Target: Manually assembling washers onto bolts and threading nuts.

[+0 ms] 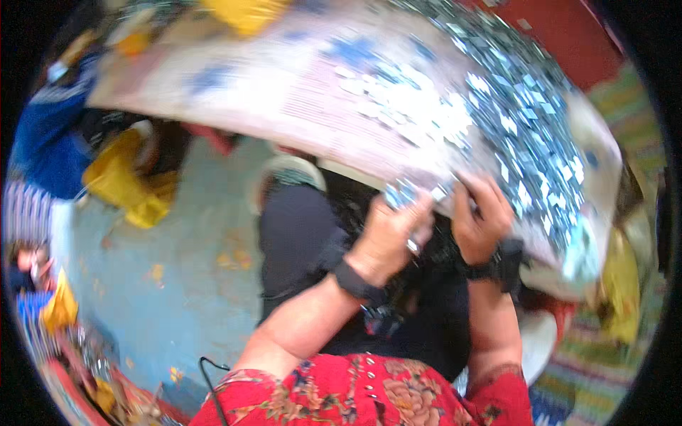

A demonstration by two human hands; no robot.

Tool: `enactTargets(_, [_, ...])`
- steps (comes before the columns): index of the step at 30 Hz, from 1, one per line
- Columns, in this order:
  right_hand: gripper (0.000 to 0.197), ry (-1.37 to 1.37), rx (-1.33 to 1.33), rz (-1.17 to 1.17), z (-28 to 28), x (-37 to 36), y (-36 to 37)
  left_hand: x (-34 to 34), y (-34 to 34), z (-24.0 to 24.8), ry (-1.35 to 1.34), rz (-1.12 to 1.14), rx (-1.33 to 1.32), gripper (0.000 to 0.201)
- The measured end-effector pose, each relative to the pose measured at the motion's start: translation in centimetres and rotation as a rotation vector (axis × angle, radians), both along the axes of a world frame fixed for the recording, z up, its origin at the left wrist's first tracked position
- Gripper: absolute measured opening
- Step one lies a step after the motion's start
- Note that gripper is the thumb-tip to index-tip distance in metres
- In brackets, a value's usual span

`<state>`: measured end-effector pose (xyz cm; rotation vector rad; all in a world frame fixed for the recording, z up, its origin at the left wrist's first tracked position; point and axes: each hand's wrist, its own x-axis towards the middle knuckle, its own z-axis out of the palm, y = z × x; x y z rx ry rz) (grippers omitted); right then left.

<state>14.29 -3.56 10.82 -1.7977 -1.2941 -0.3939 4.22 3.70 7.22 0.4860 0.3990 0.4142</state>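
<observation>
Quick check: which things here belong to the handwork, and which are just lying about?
In use:
shiny pieces in the left hand
right hand, close by
loose shiny pile
pale worktop

Apparently just lying about:
teal cloth-like item on the worktop's right end
yellow item at the top edge, too blurred to identify

Small shiny pieces (400, 194) sit bunched in the left hand (394, 231)
</observation>
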Motion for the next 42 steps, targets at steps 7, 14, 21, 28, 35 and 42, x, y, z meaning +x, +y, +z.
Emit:
enactTargets(7, [0.018,0.084,0.150,0.164,-1.5,-5.3,-1.6,-6.5,-1.6,-0.5,-0.158,0.046,0.158,0.012])
enactTargets(14, [0.016,0.143,0.289,0.468,-1.7,-9.5,-0.4,-12.1,-3.1,0.3,-0.155,0.221,0.200,0.013])
enactTargets(21, [0.015,0.107,0.325,0.492,-0.9,-10.3,-0.8,-13.4,-3.7,1.4,-0.197,0.227,0.211,0.014])
enactTargets(28, [0.015,0.035,0.351,0.527,-0.4,-10.7,-1.4,-13.6,-3.6,1.8,-0.173,0.225,0.284,0.012])
enactTargets(35, [0.003,0.789,-0.029,0.797,1.4,-9.7,-3.7,-14.3,-5.0,1.7,-0.086,0.250,0.481,0.013])
enactTargets(42, [0.004,0.274,-0.235,0.627,4.0,-7.7,-5.5,-12.9,-4.9,2.5,0.018,0.028,0.549,0.010])
